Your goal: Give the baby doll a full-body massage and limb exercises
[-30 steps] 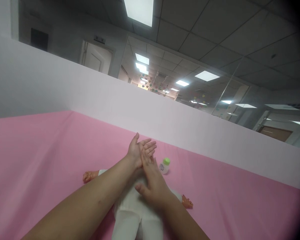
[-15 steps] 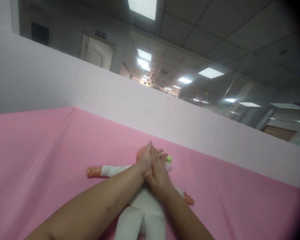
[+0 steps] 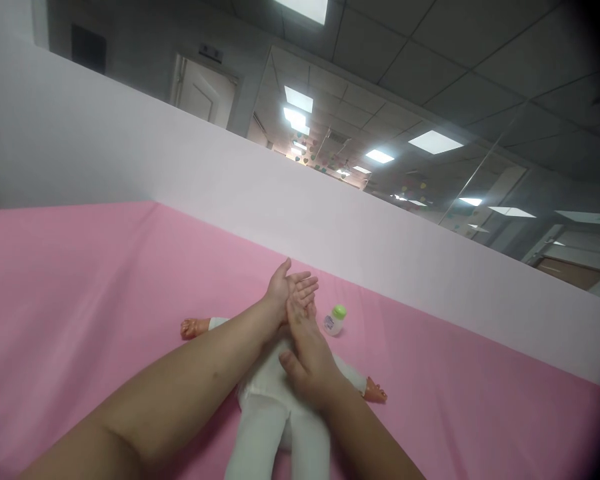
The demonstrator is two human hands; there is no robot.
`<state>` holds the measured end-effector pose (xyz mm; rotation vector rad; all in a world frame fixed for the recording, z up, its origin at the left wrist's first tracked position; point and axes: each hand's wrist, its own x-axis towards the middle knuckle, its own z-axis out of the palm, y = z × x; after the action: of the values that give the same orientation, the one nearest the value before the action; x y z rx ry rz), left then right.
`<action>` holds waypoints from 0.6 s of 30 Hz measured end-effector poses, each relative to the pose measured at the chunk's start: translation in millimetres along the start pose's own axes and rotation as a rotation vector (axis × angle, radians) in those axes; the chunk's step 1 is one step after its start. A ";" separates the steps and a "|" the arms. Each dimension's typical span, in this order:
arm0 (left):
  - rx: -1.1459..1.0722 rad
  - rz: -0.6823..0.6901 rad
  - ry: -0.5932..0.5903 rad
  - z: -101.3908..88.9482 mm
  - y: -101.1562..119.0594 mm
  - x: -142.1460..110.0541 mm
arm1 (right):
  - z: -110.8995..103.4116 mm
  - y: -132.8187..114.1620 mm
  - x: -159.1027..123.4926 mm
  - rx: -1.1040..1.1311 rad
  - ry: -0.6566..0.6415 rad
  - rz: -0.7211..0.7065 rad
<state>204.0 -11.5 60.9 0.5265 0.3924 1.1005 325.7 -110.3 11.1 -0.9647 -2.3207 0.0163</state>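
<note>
Above a baby doll [image 3: 267, 377] in white clothes, my two hands touch each other. My left hand [image 3: 293, 288] is palm up with its fingers spread and the thumb pointing away. Across its palm lie the outstretched fingers of my right hand [image 3: 313, 357], whose thumb stands apart. Neither hand holds anything. The doll lies on its back with both arms out to the sides; my hands and left forearm hide its head and part of its chest. Just right of my fingertips stands a small clear bottle [image 3: 333, 323] with a green cap.
Under the doll is a pink padded sheet [image 3: 430, 373] with a few creases. A low white wall [image 3: 260, 200] runs along its far side. Beyond it are glass panels, a white door [image 3: 205, 97] and lit ceiling panels.
My hands have slid apart from a pressed-together pose, the left opening palm up and moving slightly left and away. The bottle, partly hidden before, now shows whole. The view has shifted a little.
</note>
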 end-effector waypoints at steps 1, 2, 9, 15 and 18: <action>0.007 -0.014 -0.014 2.9 -3.6 -2.2 | -0.6 -0.7 -0.5 0.002 0.009 0.001; 0.015 -0.026 -0.031 6.1 -7.8 -4.4 | -1.4 -0.1 -0.9 0.000 0.020 0.005; 0.037 -0.094 -0.148 16.1 -25.4 -8.1 | -3.4 28.0 0.4 -0.091 0.074 0.098; 0.030 -0.014 -0.104 1.2 -1.9 1.6 | -1.5 26.7 2.7 -0.099 0.025 0.074; -0.007 0.025 -0.115 -5.6 9.2 3.2 | -3.6 12.8 2.4 -0.050 -0.003 0.013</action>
<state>195.5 -4.1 61.6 0.5870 0.2827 1.0894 334.5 -100.2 12.3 -1.0048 -2.3273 -0.0354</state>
